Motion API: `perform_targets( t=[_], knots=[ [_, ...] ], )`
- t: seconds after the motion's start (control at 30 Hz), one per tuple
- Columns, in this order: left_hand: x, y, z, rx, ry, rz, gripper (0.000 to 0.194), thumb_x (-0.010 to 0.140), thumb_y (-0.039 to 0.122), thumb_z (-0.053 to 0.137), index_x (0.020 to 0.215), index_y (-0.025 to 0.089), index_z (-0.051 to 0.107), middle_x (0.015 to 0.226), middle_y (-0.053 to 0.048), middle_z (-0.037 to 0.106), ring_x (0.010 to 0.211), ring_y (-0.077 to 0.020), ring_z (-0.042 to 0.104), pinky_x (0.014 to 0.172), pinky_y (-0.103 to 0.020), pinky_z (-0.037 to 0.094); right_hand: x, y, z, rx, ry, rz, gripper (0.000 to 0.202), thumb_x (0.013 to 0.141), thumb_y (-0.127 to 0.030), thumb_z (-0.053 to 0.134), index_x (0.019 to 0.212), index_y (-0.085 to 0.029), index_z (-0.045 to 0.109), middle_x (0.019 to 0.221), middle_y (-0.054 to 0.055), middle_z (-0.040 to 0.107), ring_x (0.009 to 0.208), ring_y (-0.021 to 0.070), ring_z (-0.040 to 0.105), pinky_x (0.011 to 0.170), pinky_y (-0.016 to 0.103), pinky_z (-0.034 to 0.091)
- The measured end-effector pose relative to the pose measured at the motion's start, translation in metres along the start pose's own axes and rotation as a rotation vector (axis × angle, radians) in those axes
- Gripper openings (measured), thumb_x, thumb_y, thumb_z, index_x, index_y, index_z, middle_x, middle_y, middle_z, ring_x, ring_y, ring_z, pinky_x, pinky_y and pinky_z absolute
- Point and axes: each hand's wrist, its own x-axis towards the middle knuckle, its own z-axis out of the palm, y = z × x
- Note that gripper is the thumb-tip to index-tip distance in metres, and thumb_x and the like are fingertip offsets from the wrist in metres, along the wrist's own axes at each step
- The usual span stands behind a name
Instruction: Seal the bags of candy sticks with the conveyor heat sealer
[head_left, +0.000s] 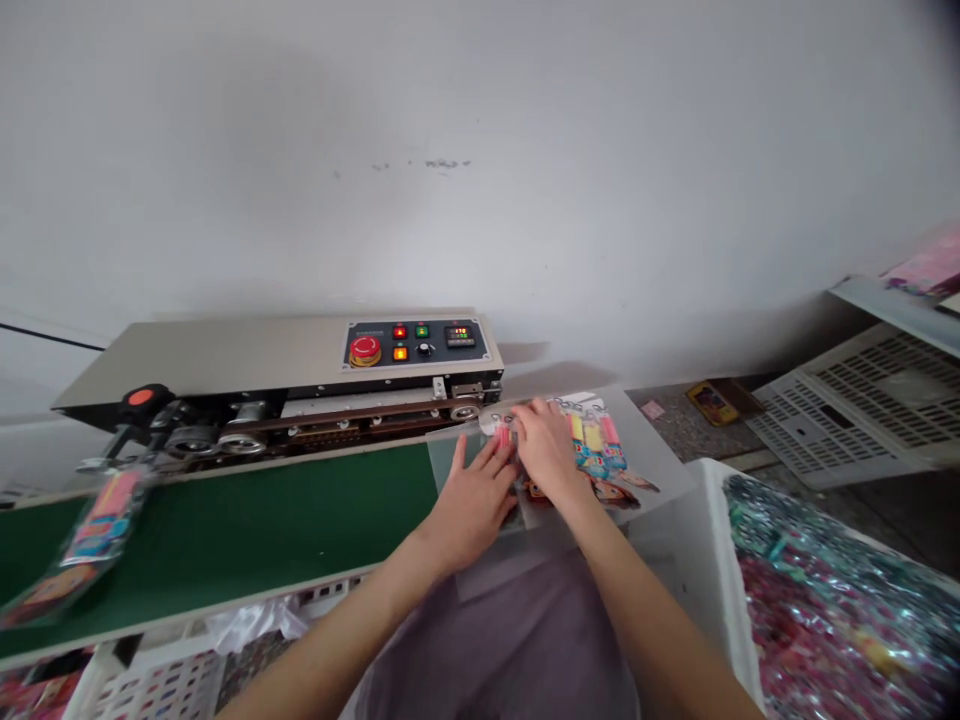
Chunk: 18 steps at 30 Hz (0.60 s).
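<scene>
My left hand (pixel 476 500) lies flat, thumb apart, on a clear plastic bag at the right end of the green conveyor belt (pixel 300 515). A small pink item (pixel 502 432) shows by its fingertips. Beside it, my right hand (pixel 546 448) has its fingers bent together at the bag's upper edge, seemingly pinching it; the fingertips are partly hidden. Just right of that hand, several pink, yellow and blue items with metal rings (pixel 600 440) lie on a clear plastic sheet (pixel 656 470), above printed cartoon figures.
Behind the belt stands a band sealing machine (pixel 247 350) with a lit control panel (pixel 416 343). One bagged item (pixel 105 525) hangs over the belt's left part. A white foam box (pixel 712 520) of shiny packets stands at right, near a grey plastic crate (pixel 862 410).
</scene>
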Motion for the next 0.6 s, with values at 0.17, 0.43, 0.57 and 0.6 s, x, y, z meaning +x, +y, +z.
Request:
perform_targets(
  t=[0.17,0.43,0.57,0.6],
  knots=[
    [-0.004,0.005,0.012,0.020,0.034,-0.021,0.040,0.100,0.020,0.045,0.139,0.018,0.050,0.160,-0.016,0.035,0.153,-0.0283,0.022,0.120,-0.066,0.014,0.008,-0.009,0.003,0.055,0.010,0.088,0.016,0.088,-0.013,0.052,0.088,-0.018,0.068,0.098,0.012,0.065,0.100,0.0277,0.052,0.087,0.039,0.037],
    [-0.010,0.003,-0.017,-0.638,0.523,-0.359,0.055,0.096,0.025,0.053,0.149,0.021,0.039,0.157,-0.015,0.042,0.144,-0.0240,0.041,0.115,-0.046,0.039,-0.018,-0.007,-0.044,0.454,0.065,0.039,0.012,0.083,-0.017,0.048,0.080,-0.022,0.058,0.084,0.002,0.064,0.082,0.0176,0.058,0.075,0.028,0.044],
    [-0.003,0.010,-0.041,-1.049,0.525,-0.407,0.022,0.087,0.031,0.066,0.105,0.020,0.070,0.099,-0.006,0.072,0.094,-0.0204,0.069,0.086,-0.035,0.057,-0.043,-0.017,-0.069,0.799,0.101,0.035,0.007,0.083,-0.025,0.053,0.079,-0.023,0.057,0.081,0.000,0.061,0.075,0.0164,0.056,0.071,0.027,0.044],
    [-0.002,0.012,-0.045,-1.102,0.516,-0.399,0.015,0.085,0.031,0.067,0.093,0.019,0.071,0.089,-0.004,0.070,0.084,-0.0183,0.068,0.080,-0.032,0.057,-0.047,-0.020,-0.073,0.825,0.105,0.039,0.007,0.083,-0.026,0.053,0.078,-0.023,0.057,0.081,0.000,0.061,0.075,0.0162,0.056,0.070,0.027,0.043]
  ],
)
